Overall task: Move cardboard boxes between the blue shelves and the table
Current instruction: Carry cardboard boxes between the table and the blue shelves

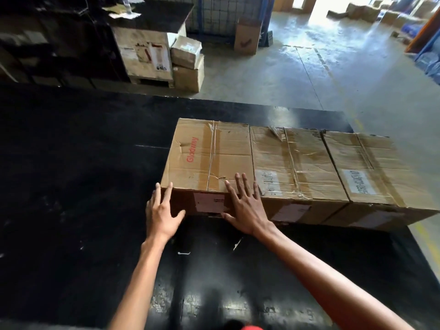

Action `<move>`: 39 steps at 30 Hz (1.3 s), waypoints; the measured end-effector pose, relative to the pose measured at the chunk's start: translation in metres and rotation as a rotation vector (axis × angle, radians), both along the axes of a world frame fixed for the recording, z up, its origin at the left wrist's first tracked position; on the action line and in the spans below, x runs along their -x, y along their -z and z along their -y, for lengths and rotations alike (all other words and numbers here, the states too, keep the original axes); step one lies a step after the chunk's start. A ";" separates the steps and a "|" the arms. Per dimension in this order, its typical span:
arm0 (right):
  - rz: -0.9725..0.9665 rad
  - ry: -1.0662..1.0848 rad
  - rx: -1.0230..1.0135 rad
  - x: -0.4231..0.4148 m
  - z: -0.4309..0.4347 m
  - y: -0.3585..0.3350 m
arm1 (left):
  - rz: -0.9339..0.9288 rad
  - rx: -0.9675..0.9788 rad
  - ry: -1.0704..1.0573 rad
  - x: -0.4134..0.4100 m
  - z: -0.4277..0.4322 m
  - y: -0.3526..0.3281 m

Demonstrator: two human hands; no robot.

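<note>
Three cardboard boxes, the leftmost box [209, 153], middle box [292, 163] and rightmost box [366, 167], stand in a touching row on the black surface [83, 186]. Two hands attend the leftmost box: the left hand [162, 210] lies straight-fingered against its near left corner, and the right hand [245, 208] is splayed over its near top edge. Neither grips. Likely hazards: under flat palms the box may slip or tilt if lifted, and sliding it may drag the middle box. The rightmost box seems to overhang the surface's right edge, so a nudge could tip it off.

Grey concrete floor [297, 75], yellow floor line [425, 235], wire mesh cage [226, 13]
</note>
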State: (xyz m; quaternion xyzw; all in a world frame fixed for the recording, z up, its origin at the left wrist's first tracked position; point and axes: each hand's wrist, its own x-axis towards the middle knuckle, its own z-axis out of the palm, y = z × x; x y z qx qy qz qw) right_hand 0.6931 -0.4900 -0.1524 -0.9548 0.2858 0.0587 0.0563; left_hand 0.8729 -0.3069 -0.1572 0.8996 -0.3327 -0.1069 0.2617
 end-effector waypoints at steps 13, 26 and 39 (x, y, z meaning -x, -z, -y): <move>0.110 -0.691 -0.178 -0.011 -0.151 -0.026 | 0.060 -0.070 -0.660 0.179 -0.181 -0.024; 0.195 -1.581 -0.346 0.106 -0.421 -0.102 | 0.282 -0.178 -1.561 0.476 -0.356 -0.107; 0.229 -2.403 -0.520 0.404 -0.620 -0.197 | 0.440 -0.410 -2.309 0.793 -0.387 -0.203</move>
